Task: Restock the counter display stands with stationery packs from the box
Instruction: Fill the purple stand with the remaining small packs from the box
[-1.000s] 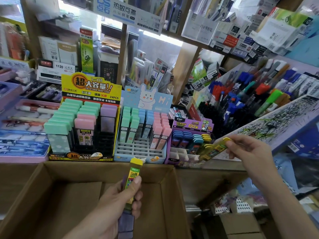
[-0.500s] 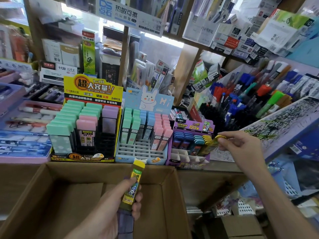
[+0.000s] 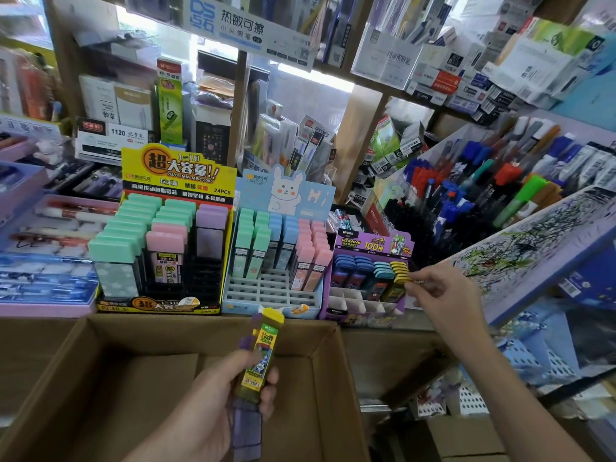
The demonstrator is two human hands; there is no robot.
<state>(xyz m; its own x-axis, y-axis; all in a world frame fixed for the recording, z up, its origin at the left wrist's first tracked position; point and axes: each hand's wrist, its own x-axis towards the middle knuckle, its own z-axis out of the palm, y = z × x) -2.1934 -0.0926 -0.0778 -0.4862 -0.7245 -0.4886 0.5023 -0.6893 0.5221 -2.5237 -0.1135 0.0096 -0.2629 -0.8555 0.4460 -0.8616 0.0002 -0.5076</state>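
Note:
My left hand grips a yellow-capped lead pack upright over the open cardboard box. Purple packs are also in that grip, below the yellow one. My right hand reaches to the right end of the small purple display stand on the counter. Its fingertips pinch the cap of a yellow pack that sits in the stand's rightmost column, beside blue-capped packs. The stand's front rows of slots are bare.
Left of the purple stand are a blue bunny stand with pastel packs and a yellow-and-black stand with wider cases. A sloping pen rack and a scribbled test board crowd the right. Stocked shelves rise behind.
My right hand has carried the yellow pack left from mid-air into the purple stand's rightmost column. My left hand has stayed over the box with its packs.

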